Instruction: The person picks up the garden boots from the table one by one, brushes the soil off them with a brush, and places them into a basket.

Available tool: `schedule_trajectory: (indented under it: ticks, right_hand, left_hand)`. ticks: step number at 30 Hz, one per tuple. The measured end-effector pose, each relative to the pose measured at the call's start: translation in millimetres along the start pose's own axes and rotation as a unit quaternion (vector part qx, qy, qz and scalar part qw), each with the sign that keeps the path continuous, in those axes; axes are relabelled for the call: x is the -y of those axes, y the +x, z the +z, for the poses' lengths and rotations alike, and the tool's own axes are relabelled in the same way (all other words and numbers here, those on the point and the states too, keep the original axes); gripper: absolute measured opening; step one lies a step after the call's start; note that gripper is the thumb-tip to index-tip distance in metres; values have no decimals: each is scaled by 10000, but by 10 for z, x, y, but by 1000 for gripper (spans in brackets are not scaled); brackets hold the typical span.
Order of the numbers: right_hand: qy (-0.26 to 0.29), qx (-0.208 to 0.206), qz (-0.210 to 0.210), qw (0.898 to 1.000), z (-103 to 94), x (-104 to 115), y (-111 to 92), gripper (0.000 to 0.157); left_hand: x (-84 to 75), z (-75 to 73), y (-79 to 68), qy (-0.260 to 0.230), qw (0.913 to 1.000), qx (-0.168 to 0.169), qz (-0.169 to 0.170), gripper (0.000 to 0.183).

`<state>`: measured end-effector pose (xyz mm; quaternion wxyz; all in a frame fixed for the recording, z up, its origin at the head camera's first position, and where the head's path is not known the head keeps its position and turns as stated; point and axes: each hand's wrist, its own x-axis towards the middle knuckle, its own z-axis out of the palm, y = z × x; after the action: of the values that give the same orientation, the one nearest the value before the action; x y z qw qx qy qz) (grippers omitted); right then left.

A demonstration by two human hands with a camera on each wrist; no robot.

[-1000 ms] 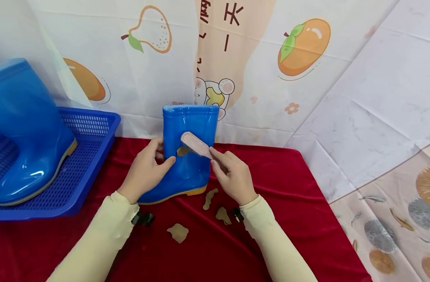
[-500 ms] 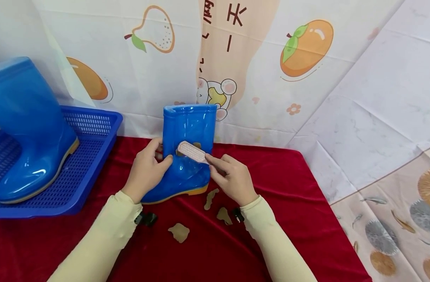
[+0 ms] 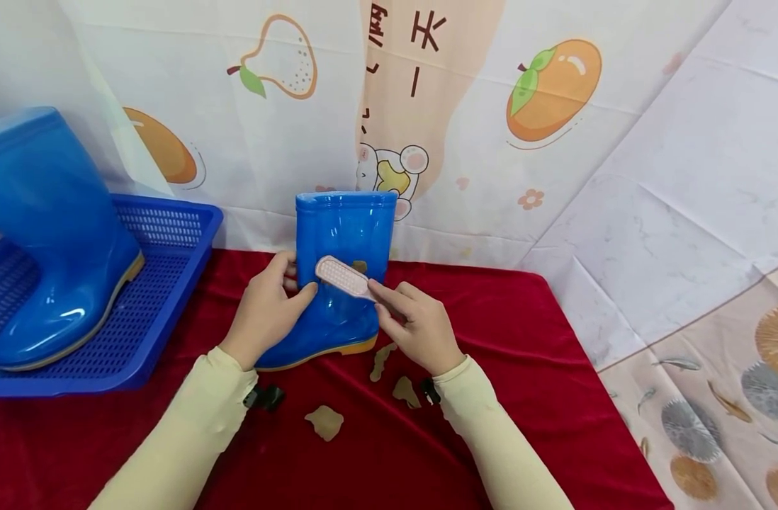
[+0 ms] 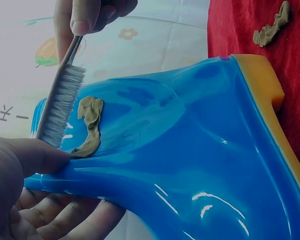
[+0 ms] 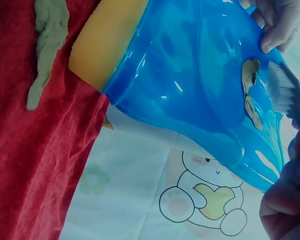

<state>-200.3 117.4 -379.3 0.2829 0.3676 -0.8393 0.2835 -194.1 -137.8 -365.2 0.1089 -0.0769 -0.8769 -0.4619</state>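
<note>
A glossy blue rain boot [image 3: 344, 227] with a yellow sole stands upright on the red cloth. My left hand [image 3: 268, 301] grips its shaft from the left, thumb in front and fingers behind. My right hand [image 3: 417, 322] pinches the handle of a pale pink brush [image 3: 344, 275], whose white bristles [image 4: 64, 105] face the boot. In the left wrist view a strip of brown mud [image 4: 91, 127] clings to the shaft right beside the bristles. The brush head covers most of this mud in the head view.
Several flattened brown mud pieces [image 3: 325, 423] lie on the red cloth [image 3: 389, 467] in front of the boot. A second blue boot [image 3: 51, 248] stands in a blue plastic basket [image 3: 166, 297] at the left. Behind hangs a printed white curtain [image 3: 465, 127].
The brush has moved down and slightly left across the boot's shaft, and its head has tilted so more of its back shows. My left hand keeps its grip on the boot.
</note>
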Motion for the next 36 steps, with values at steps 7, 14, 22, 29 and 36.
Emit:
schedule_trajectory:
  ticks: [7, 14, 22, 29, 36]
  right_hand:
    - [69, 199, -3, 9998, -12, 2, 2, 40]
    - [-464, 294, 241, 9982, -14, 17, 15, 36]
    - [-572, -271, 717, 9954, -44, -10, 19, 33]
    - [-573, -831, 845, 9913, -33, -26, 12, 31]
    - [-643, -594, 1105, 9900, -54, -32, -5, 27]
  left_hand:
    - [-9, -1, 4, -42, 10000, -63, 3, 49]
    - [45, -2, -2, -43, 9999, -113, -74, 50]
    - [71, 7, 4, -90, 9997, -120, -179, 54]
    - [50, 26, 12, -81, 9998, -76, -175, 57]
    - [43, 28, 18, -87, 9996, -89, -271, 56]
